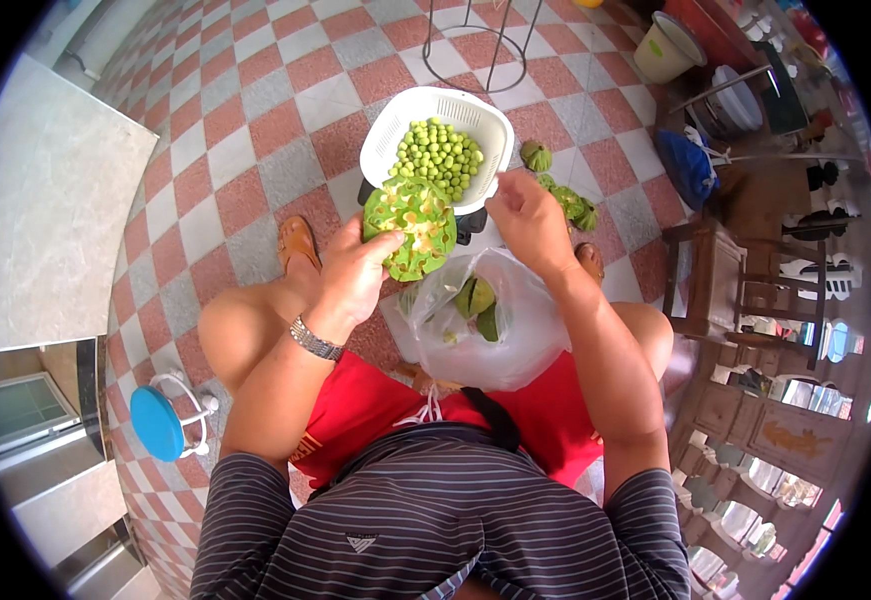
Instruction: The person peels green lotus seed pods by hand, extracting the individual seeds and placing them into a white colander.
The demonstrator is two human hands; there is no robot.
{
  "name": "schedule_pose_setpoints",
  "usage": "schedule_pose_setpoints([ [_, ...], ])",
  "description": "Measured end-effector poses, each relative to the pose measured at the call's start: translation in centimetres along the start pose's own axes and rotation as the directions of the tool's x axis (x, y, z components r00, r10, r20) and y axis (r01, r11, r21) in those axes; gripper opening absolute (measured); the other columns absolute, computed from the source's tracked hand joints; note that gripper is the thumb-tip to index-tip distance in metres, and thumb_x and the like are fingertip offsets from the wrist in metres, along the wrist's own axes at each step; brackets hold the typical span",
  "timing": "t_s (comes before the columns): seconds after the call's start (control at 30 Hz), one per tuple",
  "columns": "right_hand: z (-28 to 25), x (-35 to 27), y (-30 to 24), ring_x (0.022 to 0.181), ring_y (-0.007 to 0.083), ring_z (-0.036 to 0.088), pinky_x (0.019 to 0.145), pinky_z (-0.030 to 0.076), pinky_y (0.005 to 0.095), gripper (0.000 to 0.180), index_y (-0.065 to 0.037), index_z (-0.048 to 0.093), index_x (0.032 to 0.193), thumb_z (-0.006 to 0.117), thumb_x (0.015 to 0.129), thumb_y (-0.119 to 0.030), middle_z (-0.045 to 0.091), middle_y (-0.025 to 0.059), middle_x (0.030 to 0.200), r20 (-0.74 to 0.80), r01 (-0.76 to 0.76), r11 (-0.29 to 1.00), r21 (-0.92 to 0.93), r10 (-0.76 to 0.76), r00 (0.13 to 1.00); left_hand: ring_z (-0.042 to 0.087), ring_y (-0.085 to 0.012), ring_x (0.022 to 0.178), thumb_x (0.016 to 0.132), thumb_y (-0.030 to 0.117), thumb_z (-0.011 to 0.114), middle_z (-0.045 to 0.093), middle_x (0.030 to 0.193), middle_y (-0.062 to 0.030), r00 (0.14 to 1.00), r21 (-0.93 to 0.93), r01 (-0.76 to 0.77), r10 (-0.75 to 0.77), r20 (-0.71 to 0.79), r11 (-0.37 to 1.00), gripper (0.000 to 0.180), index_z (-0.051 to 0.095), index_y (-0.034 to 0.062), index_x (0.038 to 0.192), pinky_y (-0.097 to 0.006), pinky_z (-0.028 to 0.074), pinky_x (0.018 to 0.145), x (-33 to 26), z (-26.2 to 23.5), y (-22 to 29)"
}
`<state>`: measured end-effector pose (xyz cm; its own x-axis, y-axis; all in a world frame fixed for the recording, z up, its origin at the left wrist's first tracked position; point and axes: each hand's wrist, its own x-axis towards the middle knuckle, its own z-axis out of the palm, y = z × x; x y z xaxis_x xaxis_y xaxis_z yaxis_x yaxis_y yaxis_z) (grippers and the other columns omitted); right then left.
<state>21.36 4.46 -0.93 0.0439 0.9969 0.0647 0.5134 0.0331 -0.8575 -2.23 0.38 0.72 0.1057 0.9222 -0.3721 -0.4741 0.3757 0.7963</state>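
Observation:
My left hand (355,268) grips a green lotus seed pod (410,235), thumb on its torn face, where the pockets show pale and open. The pod overlaps the near left rim of a white plastic basket (385,125). Inside the basket lies a heap of round green lotus seeds (433,155). Beside the basket's right edge is my right hand (528,218), with its fingers curled together; whatever they may hold is hidden. Between my knees, a translucent plastic bag (515,360) contains green pod pieces (477,305).
Emptied pods (567,203) lie on the checkered tile floor (285,165) right of the basket. Ahead stands a metal wire stand (485,85). A blue-topped stool (158,423) is at the left, a wooden chair (715,280) at the right, with a bucket (667,48) farther back.

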Motion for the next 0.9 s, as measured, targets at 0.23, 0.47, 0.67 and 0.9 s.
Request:
schedule_pose_setpoints([
  [0.23,1.0,-4.0,-4.4,0.084,0.032,0.07,0.075,0.056,0.0393,0.021,-0.004,0.072,0.104,0.073,0.085,-0.012,0.07,0.0163,0.097,0.157,0.26,0.96,0.103,-0.274,0.949,0.064,-0.0159,0.105,0.095,-0.001,0.055,0.065,0.119,-0.0113,0.998,0.097,-0.007,0.001,0.067,0.995,0.039,0.051,-0.0032,0.133,-0.031,0.053,0.091,-0.1,0.3,-1.3],
  [0.47,1.9,-4.8,-3.9,0.08,0.0299,0.069,0.074,0.057,0.0363,0.027,-0.001,0.071,0.106,0.077,0.081,-0.009,0.067,0.0142,0.095,0.184,0.236,0.968,-0.084,-0.218,0.958,0.062,-0.013,0.101,0.091,-0.002,0.054,0.066,0.115,-0.0101,0.974,0.388,-0.204,0.149,0.168,0.899,0.039,0.054,-0.0058,0.13,-0.029,0.052,0.088,0.2,0.8,-2.5],
  [0.67,1.3,-4.5,-3.6,0.076,0.0265,0.068,0.07,0.055,0.0354,0.028,0.001,0.07,0.103,0.078,0.079,-0.011,0.067,0.0131,0.088,0.2,0.164,0.984,-0.074,-0.147,0.969,0.064,-0.0139,0.095,0.089,0.0,0.055,0.066,0.114,-0.0095,0.979,0.431,-0.17,0.104,0.173,0.886,0.043,0.053,-0.004,0.132,-0.03,0.052,0.085,0.4,0.8,-2.8],
  [0.9,0.5,-4.7,-3.6,0.081,0.0343,0.069,0.07,0.055,0.0413,0.023,-0.002,0.069,0.102,0.074,0.083,-0.015,0.069,0.0158,0.095,0.181,0.048,0.997,0.055,-0.057,0.982,0.066,-0.0245,0.076,0.086,0.004,0.07,0.064,0.108,-0.0158,0.744,0.684,-0.589,0.621,0.249,0.431,0.056,0.047,0.0038,0.137,-0.031,0.056,0.067,0.2,2.0,-2.1],
])
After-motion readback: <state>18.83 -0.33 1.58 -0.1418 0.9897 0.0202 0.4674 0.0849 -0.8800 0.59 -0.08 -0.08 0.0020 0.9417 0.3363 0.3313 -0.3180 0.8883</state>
